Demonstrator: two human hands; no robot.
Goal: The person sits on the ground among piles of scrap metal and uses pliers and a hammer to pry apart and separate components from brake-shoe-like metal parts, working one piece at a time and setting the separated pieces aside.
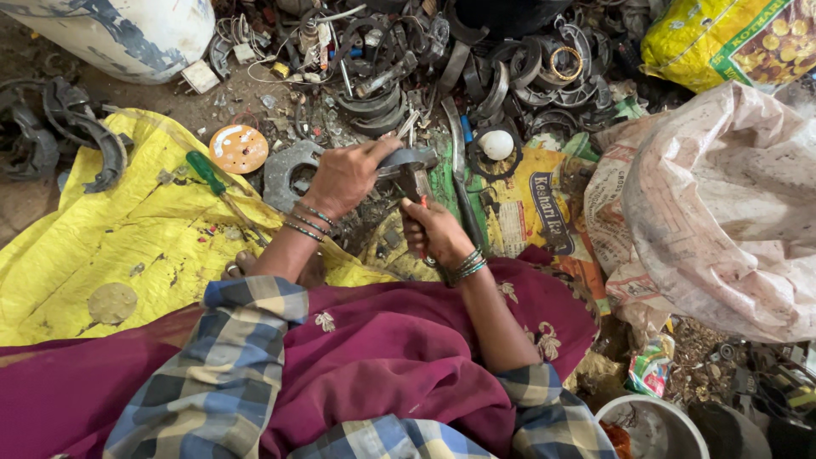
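My left hand [344, 176] grips a curved grey metal brake shoe [408, 158] and holds it over the ground in front of my knees. My right hand [435, 231] is closed round the red handle of a hammer [416, 181], whose metal head rests against the underside of the shoe. Both wrists wear several bangles. My plaid sleeves and a maroon cloth over my lap fill the lower part of the view.
A heap of worn brake shoes [476, 68] lies ahead. A green-handled screwdriver [208, 174] and an orange disc [238, 148] lie on a yellow sheet [102, 246] at left. A big white sack [722, 212] stands right, a white bucket [650, 425] below it.
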